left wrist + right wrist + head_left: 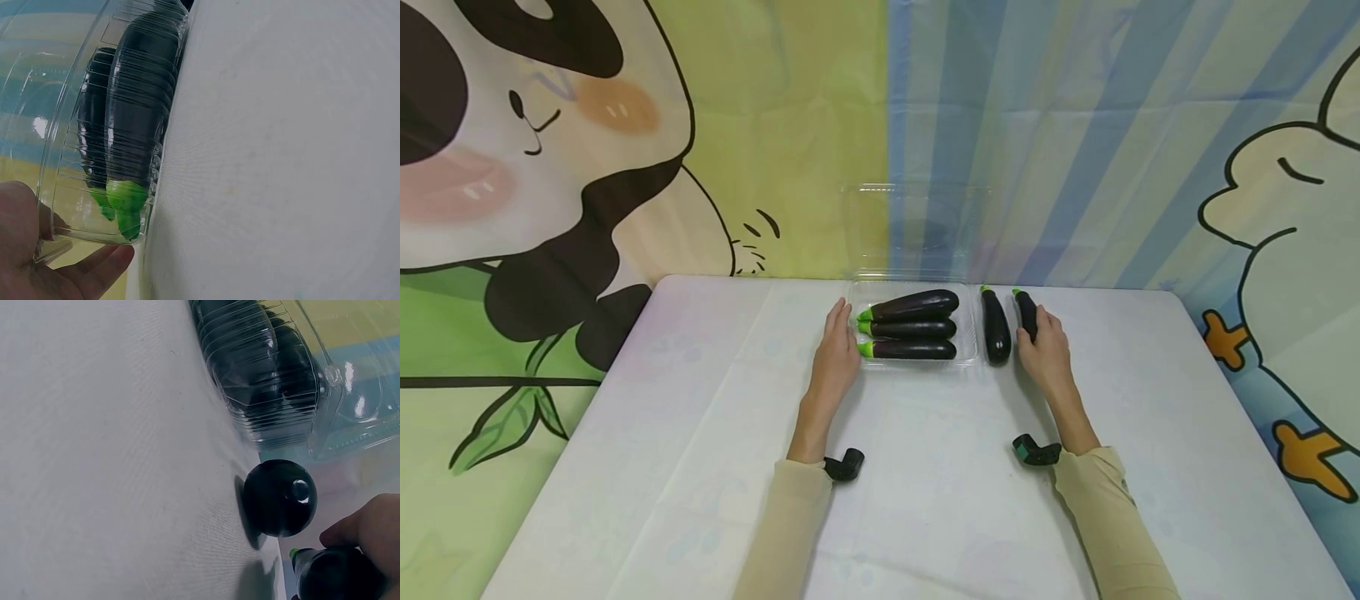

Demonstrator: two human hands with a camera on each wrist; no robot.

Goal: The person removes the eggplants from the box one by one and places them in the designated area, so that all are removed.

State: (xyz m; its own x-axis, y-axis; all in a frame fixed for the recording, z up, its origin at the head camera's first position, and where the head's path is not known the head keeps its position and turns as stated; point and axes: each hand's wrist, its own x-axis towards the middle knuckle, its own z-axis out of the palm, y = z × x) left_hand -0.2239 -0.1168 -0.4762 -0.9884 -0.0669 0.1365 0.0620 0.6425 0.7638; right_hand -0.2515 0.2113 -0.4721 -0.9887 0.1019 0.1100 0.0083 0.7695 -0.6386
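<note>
Right hand [1047, 354]: curled around 1 held eggplant [1026, 310], thumb along its side, green tip at far end; contact with tabletop [925, 467] below, cannot tell.

Left hand [835, 350]: fingers mostly extended, touching left end of 1 clear container [967, 337].

Next outward: 1 loose eggplant [996, 327] lying on tabletop, between container and right hand. Inside container, near far edge of tabletop: 3 packed eggplants [913, 350], side by side, green caps toward left hand. Eggplants in all: 5. Also 1 clear lid [917, 233], raised along container's far side. At the wrists: 2 black devices [844, 465], 1 per arm; 2 tan sleeves [790, 525].

Views compared. Head: all 5 eggplants. Left wrist: only 2 packed ones clearly distinguishable, through ribbed side wall [164, 119]. Right wrist: rounded end of loose eggplant facing camera, its green cap visible only from head; packed count there, cannot tell through ribbing.
</note>
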